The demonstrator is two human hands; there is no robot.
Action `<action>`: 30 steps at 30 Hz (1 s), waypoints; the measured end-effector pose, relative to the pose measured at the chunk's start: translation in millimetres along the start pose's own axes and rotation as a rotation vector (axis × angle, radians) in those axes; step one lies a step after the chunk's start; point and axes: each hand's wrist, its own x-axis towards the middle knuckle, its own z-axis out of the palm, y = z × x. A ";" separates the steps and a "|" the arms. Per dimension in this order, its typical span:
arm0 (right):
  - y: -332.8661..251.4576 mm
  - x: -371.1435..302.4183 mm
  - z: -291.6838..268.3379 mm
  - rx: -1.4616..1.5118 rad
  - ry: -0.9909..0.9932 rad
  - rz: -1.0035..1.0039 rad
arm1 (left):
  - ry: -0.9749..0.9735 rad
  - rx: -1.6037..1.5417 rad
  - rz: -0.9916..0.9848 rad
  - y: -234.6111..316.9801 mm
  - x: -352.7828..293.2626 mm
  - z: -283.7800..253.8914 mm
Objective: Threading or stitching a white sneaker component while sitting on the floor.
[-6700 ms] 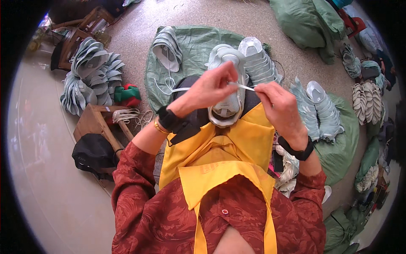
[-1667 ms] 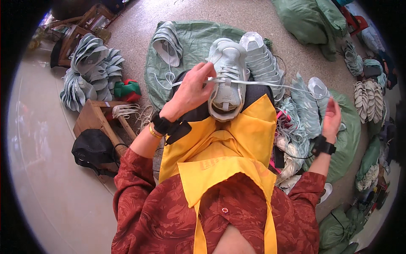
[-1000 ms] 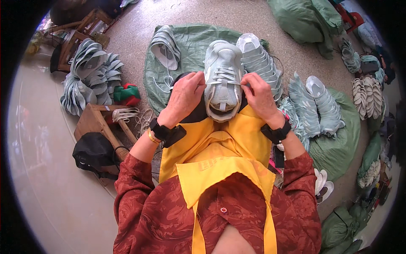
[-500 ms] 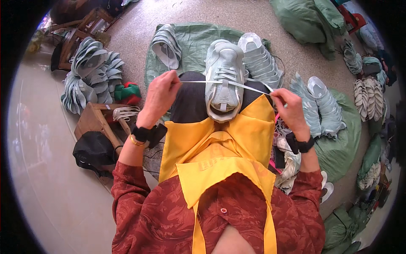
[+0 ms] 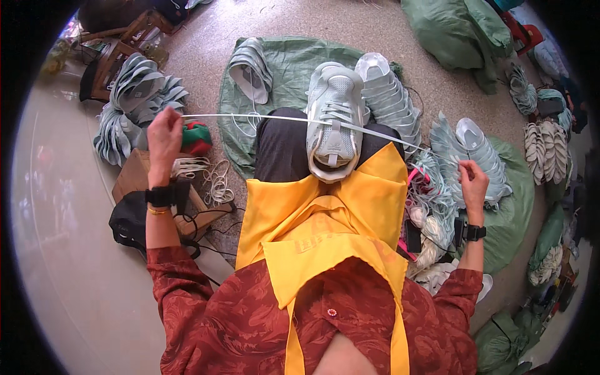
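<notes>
White lace (image 5: 376, 132), one laced shoe (image 5: 333, 145), two hands (image 5: 165, 140) (image 5: 474, 185)

Pale shoe (image 5: 335, 139), partly laced; white lace (image 5: 284, 117) taut across.

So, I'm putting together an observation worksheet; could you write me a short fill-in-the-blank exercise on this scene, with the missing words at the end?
1. The left hand grips a pale lace that crosses the shoe, whose toe points ____ the apron.
2. The colour of that apron is ____.
3. The gold-coloured bracelet is worn on the person's ____ side.
4. The sheet spread beyond the shoe is coloured ____.

Missing words: away from; yellow; left; green.
</notes>
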 end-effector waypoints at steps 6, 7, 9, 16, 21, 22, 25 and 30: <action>23.2 -3.0 -8.1 -0.024 0.013 0.089 | 0.086 0.107 -0.134 -34.2 4.5 -26.0; 29.0 -2.5 -8.8 -0.032 0.018 0.096 | 0.079 0.119 -0.157 -39.0 6.2 -30.1; 40.3 -0.8 -11.2 -0.039 0.030 0.096 | 0.079 0.168 -0.181 -43.9 7.4 -34.1; 54.0 1.3 -15.7 -0.107 0.035 0.109 | 0.069 0.162 -0.186 -52.2 4.8 -40.1; 56.9 -1.5 -2.8 -0.083 -0.077 0.173 | 0.061 0.223 -0.084 -59.7 7.0 -41.1; 58.3 -2.2 -0.1 -0.063 -0.100 0.198 | 0.047 0.202 -0.082 -58.0 9.8 -39.4; 44.1 1.1 18.5 0.015 -0.312 0.278 | -0.011 0.162 -0.060 -47.8 16.9 -30.8; -10.7 51.3 23.4 0.151 -0.663 0.247 | -0.147 0.011 0.079 4.3 62.5 -22.9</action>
